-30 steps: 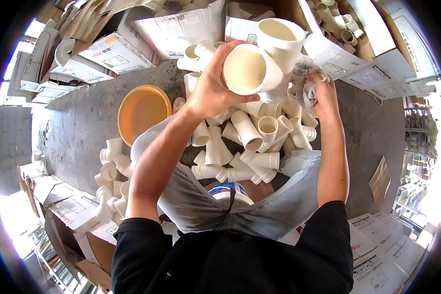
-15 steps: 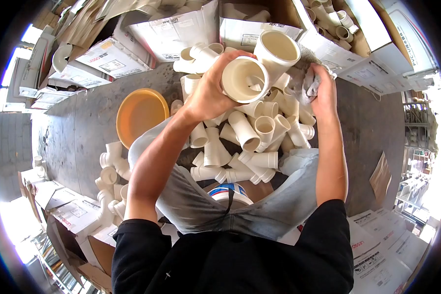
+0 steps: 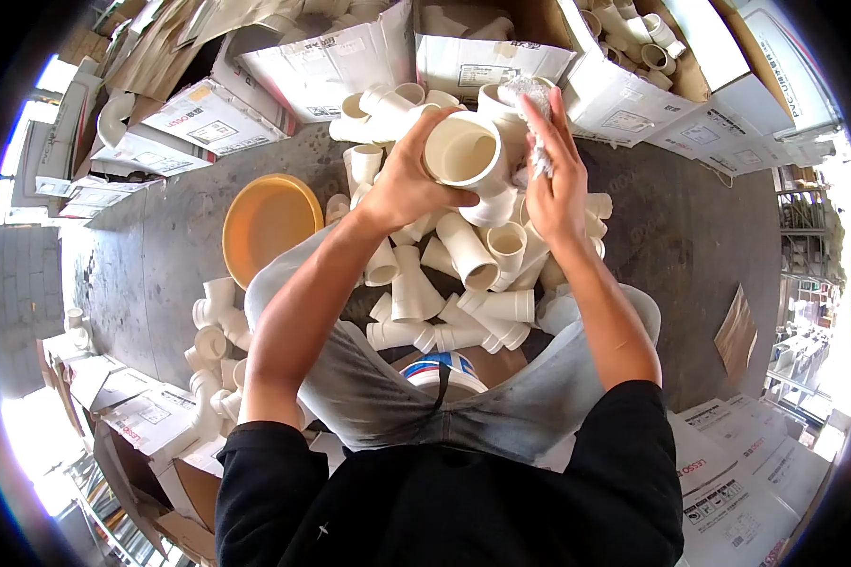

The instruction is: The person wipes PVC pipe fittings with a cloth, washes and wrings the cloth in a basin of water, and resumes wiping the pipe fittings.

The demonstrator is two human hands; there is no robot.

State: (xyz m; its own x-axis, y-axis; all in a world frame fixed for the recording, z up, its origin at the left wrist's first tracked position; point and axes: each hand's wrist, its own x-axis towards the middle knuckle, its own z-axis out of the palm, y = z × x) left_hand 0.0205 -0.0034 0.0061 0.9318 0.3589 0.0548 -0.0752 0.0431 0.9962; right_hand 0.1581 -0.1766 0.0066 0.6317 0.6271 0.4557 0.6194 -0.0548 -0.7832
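Pipe fitting [image 3: 473, 165] clamped in left hand [image 3: 411, 180], cloth [image 3: 529, 90] held in right hand [image 3: 560, 180].
Sideways pressure could twist it loose onto the pile [image 3: 468, 253] below.

One basin [image 3: 274, 227], one rag [image 3: 526, 90] and over a dozen pipe fittings [image 3: 468, 251] show.

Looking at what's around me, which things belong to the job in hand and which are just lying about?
Belonging to the job:
pipe fitting, in the left hand
cloth, against the right hand
probably the loose fittings piled in front

Apparently just lying about:
orange basin, untouched at the left
cardboard sheet on the floor, right
boxes standing ahead
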